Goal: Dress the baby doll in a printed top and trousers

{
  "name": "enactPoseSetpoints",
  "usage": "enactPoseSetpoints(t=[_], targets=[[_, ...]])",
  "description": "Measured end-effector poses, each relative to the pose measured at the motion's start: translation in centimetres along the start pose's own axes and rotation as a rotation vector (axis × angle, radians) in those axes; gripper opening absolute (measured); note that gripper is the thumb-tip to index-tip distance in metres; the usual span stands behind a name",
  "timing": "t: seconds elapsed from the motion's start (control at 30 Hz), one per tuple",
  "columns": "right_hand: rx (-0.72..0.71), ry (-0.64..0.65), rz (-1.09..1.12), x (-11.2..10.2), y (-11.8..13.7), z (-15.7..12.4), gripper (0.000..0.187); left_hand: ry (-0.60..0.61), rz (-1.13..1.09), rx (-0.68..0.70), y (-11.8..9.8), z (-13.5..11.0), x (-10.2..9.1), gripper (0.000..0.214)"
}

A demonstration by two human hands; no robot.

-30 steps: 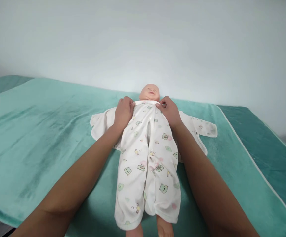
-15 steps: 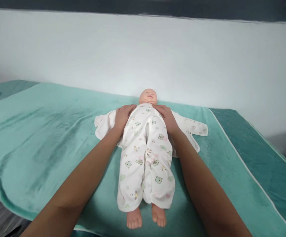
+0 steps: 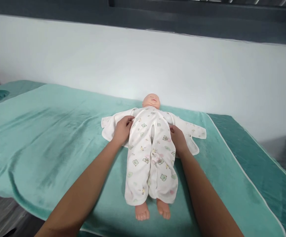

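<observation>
A baby doll [image 3: 151, 101] lies on its back, its head toward the wall. White printed baby trousers [image 3: 152, 154] cover it from the upper chest to the ankles, with both bare feet showing. Beneath the doll a white baby shirt [image 3: 191, 129] is spread, sleeves out to both sides. My left hand [image 3: 123, 129] is closed at the left edge of the trousers near the waist, fingers curled against the cloth. At the opposite edge my right hand [image 3: 178, 138] is closed too, its fingertips partly hidden by the trousers.
A light green plush blanket [image 3: 66, 141] with some creases lies under everything. Darker green cloth [image 3: 258, 151] shows at the right. Behind stands a white wall [image 3: 143, 62] with a dark ledge [image 3: 143, 16] above it. Grey floor [image 3: 7, 214] shows at the lower left.
Both hands have slid down from the top of the trousers to their sides, and the flat fingers have curled in. The camera view has shifted slightly.
</observation>
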State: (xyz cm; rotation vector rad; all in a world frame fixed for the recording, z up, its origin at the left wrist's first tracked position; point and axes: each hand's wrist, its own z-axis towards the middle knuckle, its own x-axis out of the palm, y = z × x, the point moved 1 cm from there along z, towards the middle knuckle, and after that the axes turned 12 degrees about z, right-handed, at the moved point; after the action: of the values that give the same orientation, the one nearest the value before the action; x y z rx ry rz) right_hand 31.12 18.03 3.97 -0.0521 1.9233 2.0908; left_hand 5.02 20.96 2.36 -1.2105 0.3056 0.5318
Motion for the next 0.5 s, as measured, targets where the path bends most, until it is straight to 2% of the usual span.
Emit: enactPoseSetpoints(t=[0.17,0.27,0.37,0.5], targets=[[0.194,0.145,0.351,-0.1,0.7,-0.9,0.025,0.152,-0.383,-0.299,1.0,-0.3,0.1,0.023],[0.236,0.187,0.439,-0.1,0.9,-1.1,0.031,0.209,-0.541,-0.439,0.7,-0.4,-0.2,0.025],[0.246,0.209,0.477,0.0,1.3,-1.2,0.035,0.237,-0.597,-0.493,0.0,-0.6,-0.5,0.025],[0.262,0.155,0.488,0.5,1.9,-1.4,0.032,0.27,-0.637,-0.479,-0.8,-0.9,-0.6,0.033]])
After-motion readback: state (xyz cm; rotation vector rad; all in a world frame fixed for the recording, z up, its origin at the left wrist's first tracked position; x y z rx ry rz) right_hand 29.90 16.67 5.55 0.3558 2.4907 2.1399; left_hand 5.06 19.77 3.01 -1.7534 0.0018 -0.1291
